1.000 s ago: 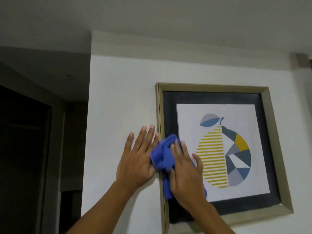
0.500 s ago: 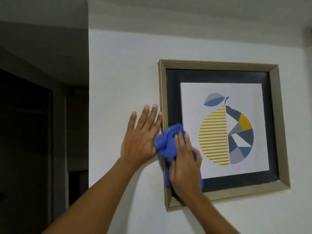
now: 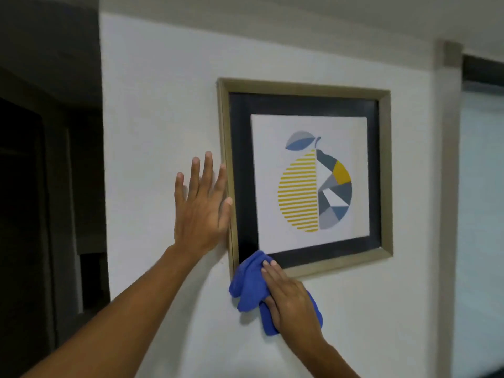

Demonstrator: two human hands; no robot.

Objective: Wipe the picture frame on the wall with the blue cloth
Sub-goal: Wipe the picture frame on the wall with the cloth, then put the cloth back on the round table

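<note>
We see the gold-edged picture frame (image 3: pixel 304 87) hanging slightly tilted, and the bunched blue cloth (image 3: pixel 249 282) pressed over its lower-left corner.

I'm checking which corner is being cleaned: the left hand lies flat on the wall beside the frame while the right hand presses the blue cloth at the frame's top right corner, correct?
Not quite. The head view shows the right hand pressing the blue cloth at the bottom left corner of the picture frame, not the top right. The left hand does lie flat on the wall beside it.
</note>
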